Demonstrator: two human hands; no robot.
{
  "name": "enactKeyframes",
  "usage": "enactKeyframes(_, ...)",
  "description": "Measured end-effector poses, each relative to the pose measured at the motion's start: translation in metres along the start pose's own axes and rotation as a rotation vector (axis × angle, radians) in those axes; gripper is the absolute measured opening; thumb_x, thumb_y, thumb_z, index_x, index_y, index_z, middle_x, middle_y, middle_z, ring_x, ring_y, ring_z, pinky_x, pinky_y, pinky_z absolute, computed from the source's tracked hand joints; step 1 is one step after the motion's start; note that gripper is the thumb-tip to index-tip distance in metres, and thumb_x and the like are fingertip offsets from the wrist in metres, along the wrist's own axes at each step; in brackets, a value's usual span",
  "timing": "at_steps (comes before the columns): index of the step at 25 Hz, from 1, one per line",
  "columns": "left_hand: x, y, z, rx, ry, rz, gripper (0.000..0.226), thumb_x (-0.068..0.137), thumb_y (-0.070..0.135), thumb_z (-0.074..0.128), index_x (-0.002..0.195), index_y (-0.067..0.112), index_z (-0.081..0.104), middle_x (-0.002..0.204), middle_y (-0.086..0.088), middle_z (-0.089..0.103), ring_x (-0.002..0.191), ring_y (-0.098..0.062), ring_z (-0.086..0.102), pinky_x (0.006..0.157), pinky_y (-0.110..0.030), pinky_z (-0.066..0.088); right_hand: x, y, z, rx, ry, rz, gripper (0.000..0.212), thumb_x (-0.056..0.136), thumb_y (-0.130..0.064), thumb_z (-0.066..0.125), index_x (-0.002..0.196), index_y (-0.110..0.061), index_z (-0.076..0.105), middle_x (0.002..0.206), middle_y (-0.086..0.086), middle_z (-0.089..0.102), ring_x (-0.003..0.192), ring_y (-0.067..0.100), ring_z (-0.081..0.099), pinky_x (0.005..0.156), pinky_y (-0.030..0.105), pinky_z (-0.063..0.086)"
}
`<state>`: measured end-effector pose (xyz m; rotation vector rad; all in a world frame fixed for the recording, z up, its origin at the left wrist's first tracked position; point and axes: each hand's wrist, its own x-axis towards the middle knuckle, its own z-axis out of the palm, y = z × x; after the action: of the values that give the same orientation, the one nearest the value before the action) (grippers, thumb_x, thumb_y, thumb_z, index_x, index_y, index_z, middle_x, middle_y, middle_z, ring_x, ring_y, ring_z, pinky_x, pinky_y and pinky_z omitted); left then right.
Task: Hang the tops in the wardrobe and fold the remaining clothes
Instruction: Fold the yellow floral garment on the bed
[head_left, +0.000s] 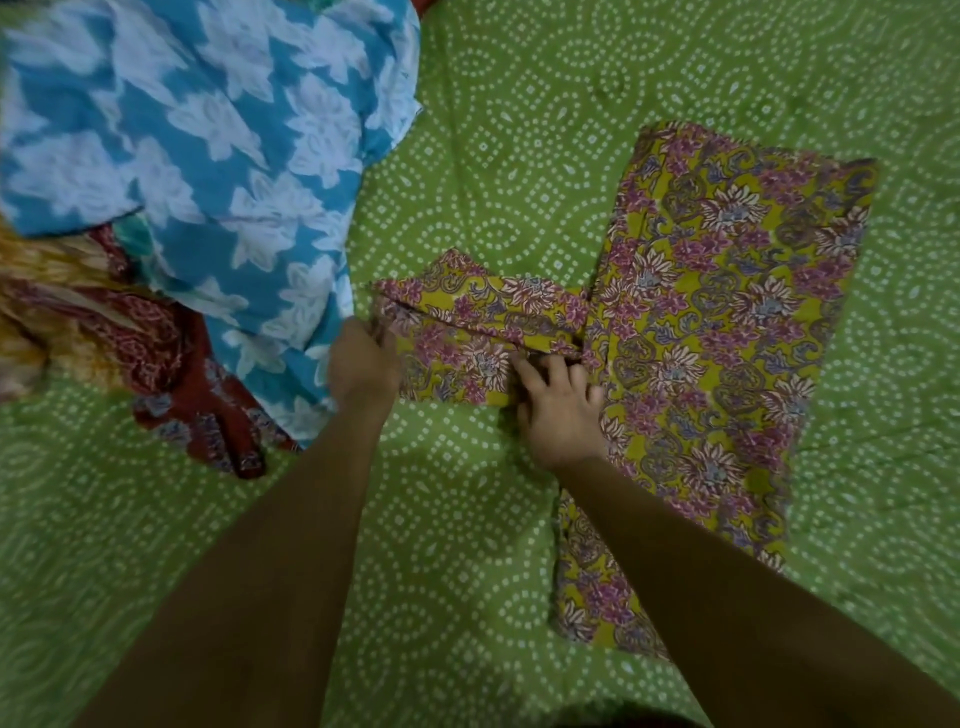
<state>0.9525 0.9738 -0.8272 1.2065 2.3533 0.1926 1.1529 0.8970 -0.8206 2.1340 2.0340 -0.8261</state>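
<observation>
Left hand (363, 358): fingers curled round the outer end of the sleeve (467, 327), gripping its edge. Back of hand faces camera, so fingertips mostly hidden.

Right hand (558, 402): fingers spread and fairly straight, pressing flat where the sleeve meets the body of the floral top (727, 312). Nothing held, just pinning it down.

Sleeve spans the gap between the hands, lying flat with a fold line running along it. Body of the top runs away to the right of the right hand, a long panel going both further out and back toward the person; right forearm crosses over its near part. Yellow-green cloth, pink and white flowers.

All on a green sheet (467, 545) with white dotted pattern.

Left of the left hand, just beside it: blue garment (208, 156) with white flowers, spread out. Further left, partly under the blue one: dark red printed cloth (208, 415) and something orange (47, 291) at the frame edge, blurred.
</observation>
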Motion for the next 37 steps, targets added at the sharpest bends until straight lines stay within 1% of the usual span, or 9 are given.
enactKeyframes(5,0.006,0.018,-0.008,0.119,0.099,0.328,0.069,0.071,0.016,0.072,0.132,0.016,0.039,0.136,-0.012,0.036,0.126,-0.033,0.037,0.102,-0.05,0.032,0.008,0.006,-0.005,0.039,0.096,-0.053,0.041,0.094,-0.024,0.044,0.134,-0.023,0.045,0.132,0.004,0.041,0.119,0.026,0.034,0.092,0.041,0.026)
enactKeyframes(9,0.03,0.034,-0.013,0.256,0.049,0.754,0.032,0.074,0.024,0.069,0.106,0.021,0.068,0.122,-0.004,0.057,0.119,-0.027,0.045,0.104,-0.051,0.029,0.023,0.009,-0.014,0.105,0.25,0.119,0.037,0.09,-0.021,0.048,0.127,-0.015,0.047,0.127,0.01,0.042,0.115,0.03,0.038,0.088,0.044,0.028)
enactKeyframes(13,0.03,0.047,-0.033,-0.493,-0.127,0.447,0.011,0.069,0.017,0.073,0.075,0.022,0.065,0.072,-0.002,0.064,0.07,-0.019,0.059,0.071,-0.031,0.049,0.014,0.012,-0.011,0.136,0.315,0.085,0.045,0.084,-0.022,0.055,0.128,-0.016,0.047,0.13,0.013,0.041,0.114,0.031,0.038,0.091,0.049,0.03)
enactKeyframes(16,0.026,0.066,-0.046,-0.806,-0.22,0.326,0.015,0.072,0.008,0.071,0.072,0.019,0.061,0.069,-0.002,0.062,0.063,-0.016,0.058,0.062,-0.026,0.049,0.003,0.012,-0.007,0.16,0.335,0.116,0.049,0.082,-0.024,0.06,0.128,-0.014,0.048,0.132,0.016,0.043,0.116,0.035,0.041,0.097,0.055,0.03)
enactKeyframes(23,0.032,0.071,-0.006,-0.611,-0.439,-0.162,0.042,0.077,0.047,0.073,0.091,0.009,0.06,0.079,-0.003,0.059,0.06,-0.013,0.055,0.071,-0.034,0.049,-0.003,0.016,0.0,0.176,0.21,0.131,0.047,0.094,-0.034,0.048,0.136,-0.017,0.038,0.14,0.011,0.032,0.126,0.028,0.031,0.105,0.048,0.02)
enactKeyframes(27,0.009,0.066,0.011,-0.216,-0.196,-0.005,0.053,0.082,0.036,0.073,0.116,-0.001,0.056,0.111,-0.007,0.06,0.102,-0.022,0.057,0.083,-0.031,0.045,-0.002,0.016,0.009,0.123,0.203,0.12,0.049,0.093,-0.034,0.048,0.137,-0.015,0.038,0.14,0.012,0.034,0.126,0.03,0.032,0.103,0.05,0.022)
enactKeyframes(30,-0.001,0.069,0.006,-0.296,-0.104,0.048,0.047,0.092,0.023,0.061,0.127,-0.001,0.04,0.117,-0.009,0.054,0.096,-0.022,0.054,0.072,-0.022,0.04,-0.001,0.013,0.014,0.047,0.201,0.063,0.052,0.09,-0.033,0.051,0.137,-0.015,0.039,0.138,0.011,0.036,0.125,0.031,0.031,0.103,0.052,0.021)
enactKeyframes(33,-0.006,0.068,0.003,-0.44,-0.199,0.024,0.097,0.075,0.039,0.079,0.142,0.006,0.017,0.137,-0.017,0.042,0.115,-0.027,0.049,0.091,-0.025,0.04,0.005,0.004,0.012,-0.03,0.174,0.004,0.053,0.088,-0.029,0.05,0.138,-0.017,0.036,0.136,0.008,0.037,0.123,0.028,0.03,0.105,0.052,0.02)
enactKeyframes(37,-0.014,0.072,0.011,0.029,-0.292,0.129,0.13,0.063,0.044,0.085,0.15,0.021,-0.009,0.153,-0.022,0.011,0.137,-0.042,0.026,0.106,-0.048,0.034,0.014,-0.004,0.009,-0.095,0.097,-0.071,0.051,0.09,-0.027,0.045,0.139,-0.018,0.034,0.136,0.004,0.035,0.126,0.026,0.03,0.106,0.052,0.017)
